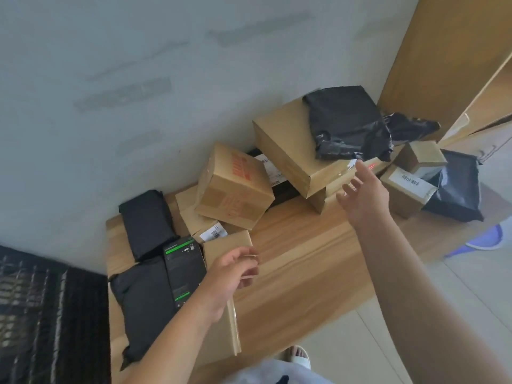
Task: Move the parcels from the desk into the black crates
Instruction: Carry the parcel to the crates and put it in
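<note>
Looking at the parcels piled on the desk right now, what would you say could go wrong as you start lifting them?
The black bag lies loose atop the big box; lifting that box with the right hand may tip it off. The phone rests among the parcels near the left hand and could get swept along.

1. Desk (299,245): wood-grain top, smooth, light sheen, under both hands.
2. Large box (291,151) beyond the right hand (363,195): plain brown cardboard, matt.
3. Black bag (349,123) on top of it: thin plastic film, crinkled, glossy.
4. Red-printed box (235,187) past the left hand (232,270): matt cardboard with taped seams.
5. Black mailers (146,223) left of the left hand: plastic, duller, fairly smooth.
6. Phone (184,270) beside the left wrist: glossy glass screen.
7. Crate (41,314) far left: black plastic lattice.
</note>
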Demonstrator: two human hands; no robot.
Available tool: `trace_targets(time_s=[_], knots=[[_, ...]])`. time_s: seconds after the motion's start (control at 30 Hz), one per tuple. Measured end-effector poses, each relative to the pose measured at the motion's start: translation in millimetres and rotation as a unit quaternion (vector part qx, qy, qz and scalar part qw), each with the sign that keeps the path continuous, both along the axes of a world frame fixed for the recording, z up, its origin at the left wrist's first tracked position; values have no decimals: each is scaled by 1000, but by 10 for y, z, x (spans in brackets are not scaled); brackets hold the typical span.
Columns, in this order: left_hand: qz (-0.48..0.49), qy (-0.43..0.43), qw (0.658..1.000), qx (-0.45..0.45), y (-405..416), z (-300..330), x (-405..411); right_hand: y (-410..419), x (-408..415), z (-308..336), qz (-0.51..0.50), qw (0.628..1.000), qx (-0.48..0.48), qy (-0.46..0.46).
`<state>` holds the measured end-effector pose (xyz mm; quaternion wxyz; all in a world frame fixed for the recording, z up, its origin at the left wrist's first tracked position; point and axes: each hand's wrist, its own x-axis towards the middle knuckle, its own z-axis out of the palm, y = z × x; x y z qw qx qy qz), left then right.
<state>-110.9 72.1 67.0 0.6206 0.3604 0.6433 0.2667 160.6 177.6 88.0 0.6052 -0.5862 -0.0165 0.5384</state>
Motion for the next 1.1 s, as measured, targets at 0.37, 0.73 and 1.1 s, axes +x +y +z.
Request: trace_targets(time_s=[0.37, 0.73, 1.1], knots=[[61, 20, 991, 119, 9, 263, 155, 496, 336, 499, 16, 990, 28, -141], [31, 159, 924, 345, 322, 1079, 305, 434, -89, 1840, 213, 934, 286, 19], [150, 284, 812, 487, 280, 1382, -153, -313, -852, 2033, 389, 877, 236, 157]])
